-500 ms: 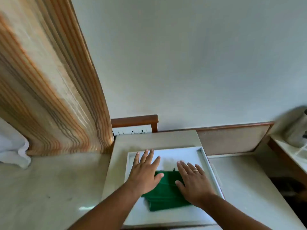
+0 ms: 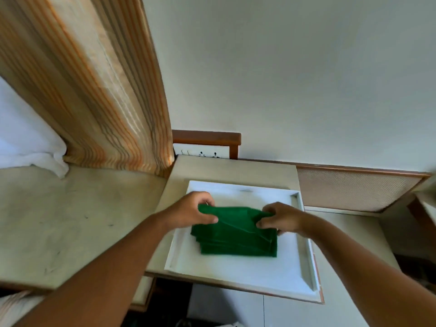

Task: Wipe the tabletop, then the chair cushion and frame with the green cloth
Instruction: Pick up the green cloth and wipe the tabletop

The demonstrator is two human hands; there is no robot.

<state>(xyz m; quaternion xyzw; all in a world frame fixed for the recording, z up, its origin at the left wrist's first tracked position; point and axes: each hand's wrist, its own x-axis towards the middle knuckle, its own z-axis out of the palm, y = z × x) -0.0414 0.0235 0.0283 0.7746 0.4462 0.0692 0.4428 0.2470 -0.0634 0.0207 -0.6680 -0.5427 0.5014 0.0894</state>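
1. Head view, grip and place: the green cloth [image 2: 236, 232] is seen folded in several layers on the white tray [image 2: 247, 272], which rests on the small table [image 2: 231, 168]. Its far left corner is pinched by the left hand [image 2: 191, 212], fingers closed on the fabric; its far right corner is pinched likewise by the right hand [image 2: 282, 217]. The near edge of the cloth lies on the tray.

2. Head view, risks: only the upper layer appears to be gripped, so the stack may unfold or sag if it is lifted, and a trailing end could drag across the tray. The tray overhangs the near edge of the table, so it could be shifted or tipped by a pull toward the body. The striped curtain [image 2: 106, 90] hangs just beside the table and could be brushed during wiping.

3. Head view, hidden or unclear: the chair cushion and frame cannot be picked out with certainty. The fingertips under the cloth are covered. The wooden-framed object [image 2: 207, 138] behind the table is partly blocked. The right edge is blurred.
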